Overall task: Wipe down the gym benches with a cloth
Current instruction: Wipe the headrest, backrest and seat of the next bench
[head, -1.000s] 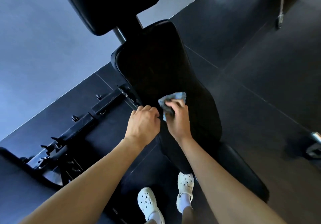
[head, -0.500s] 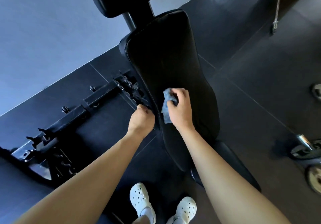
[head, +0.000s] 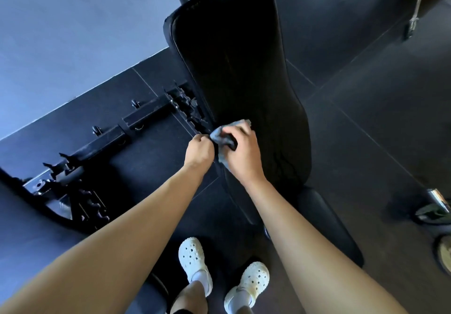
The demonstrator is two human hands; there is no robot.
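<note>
Right hand (head: 240, 154) grip closed round cloth (head: 220, 137) at left edge of bench (head: 244, 69). Left hand (head: 199, 151) curled just beside cloth; cannot tell what it holds. Judgement: wipe mid-course; upper pad and seat (head: 329, 228) likely left.

Dim and bluish overall, brightest on the wall (head: 61, 33) at upper left. Loses nearly all detail in the black bench pad (head: 244, 69). Bends strongly toward the edges; softens slightly in the lower corners.

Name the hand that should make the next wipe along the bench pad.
Right. The right hand grips the blue cloth on the bench pad. The left hand is curled at the pad's edge beside the cloth; whether it holds a corner is unclear.
</note>
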